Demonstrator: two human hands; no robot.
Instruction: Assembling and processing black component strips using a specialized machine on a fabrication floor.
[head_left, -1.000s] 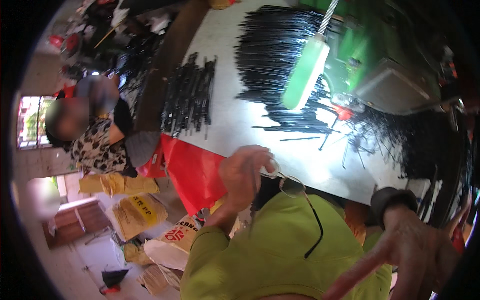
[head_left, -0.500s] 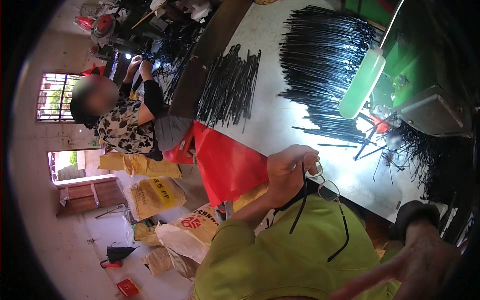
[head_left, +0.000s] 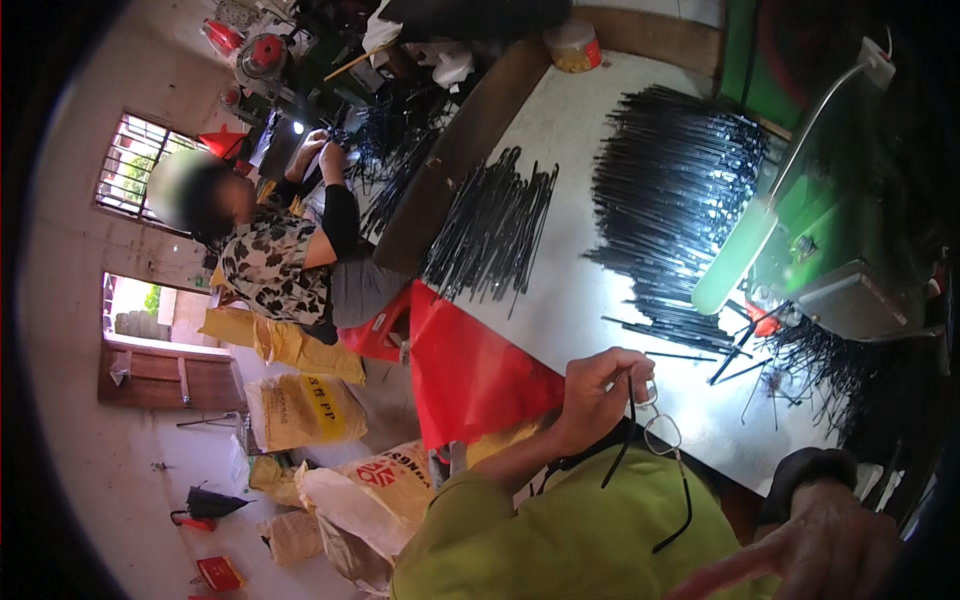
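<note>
My left hand (head_left: 600, 398) is closed on a pair of eyeglasses (head_left: 664, 452), pinching them near one hinge. The thin-rimmed glasses hang with both dark temples unfolded downward, in front of my yellow-green shirt (head_left: 560, 530). At the lower right, my right hand (head_left: 825, 545) is raised close to the camera, a black band around its wrist. Its thumb or a finger stretches out to the left, and nothing shows in it; part of the hand is cut off by the picture's edge. Beyond the hands, a broad layer of thin black rods (head_left: 670, 190) lies on the pale worktable (head_left: 560, 290).
A green machine (head_left: 850, 230) with a pale green lamp (head_left: 735, 260) stands at the right, over loose black rods (head_left: 820, 370). A smaller rod bundle (head_left: 490, 230) lies left of the layer. Red cloth (head_left: 470, 370) hangs at the table edge. Another person (head_left: 270, 250) works at the left.
The view has shifted, so the table and machine sit lower in it and a jar shows at the far edge. The left hand still holds the eyeglasses; the right hand stays raised.
</note>
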